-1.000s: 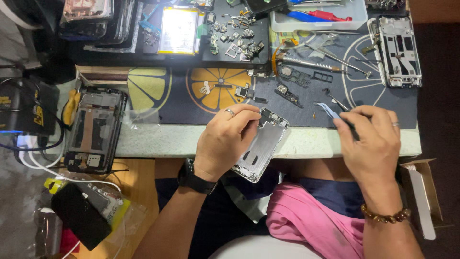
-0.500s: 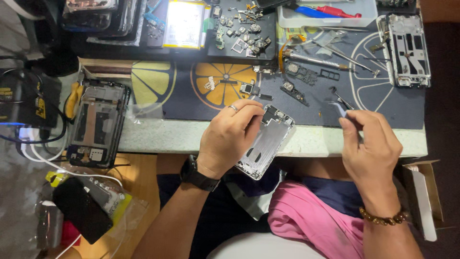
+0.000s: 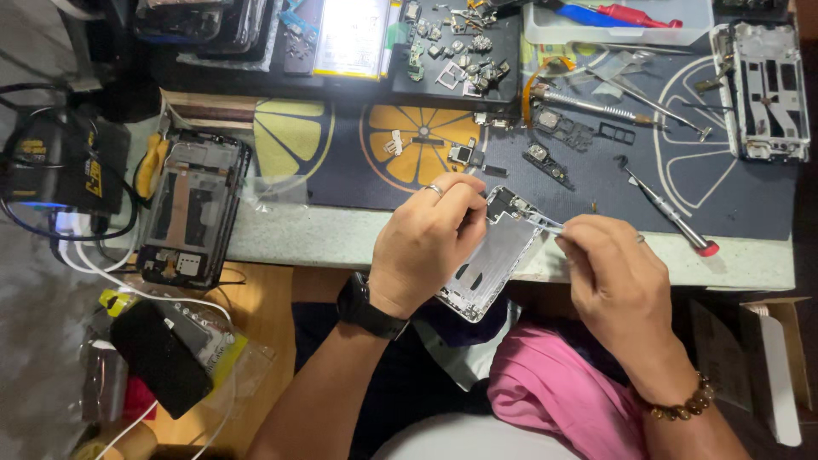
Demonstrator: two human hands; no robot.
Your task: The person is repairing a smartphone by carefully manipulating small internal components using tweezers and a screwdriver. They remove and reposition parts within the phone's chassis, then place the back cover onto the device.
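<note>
My left hand point(image 3: 430, 243) grips a silver phone frame point(image 3: 492, 264) and holds it tilted over the table's front edge. A ring sits on one finger and a black watch on the wrist. My right hand point(image 3: 615, 277) pinches thin metal tweezers point(image 3: 545, 224) whose tips touch the top corner of the frame, beside its small circuit part. A bead bracelet circles the right wrist.
A dark work mat point(image 3: 409, 162) with citrus prints carries small phone parts. A red-tipped screwdriver point(image 3: 673, 215) lies right of my hands. A dismantled black phone point(image 3: 192, 209) sits at left, another frame point(image 3: 763, 89) at far right, a white tray point(image 3: 622, 19) behind.
My right hand has moved left from beside the screwdriver to the frame, bringing the tweezers onto its top corner. My left hand has kept hold of the frame.
</note>
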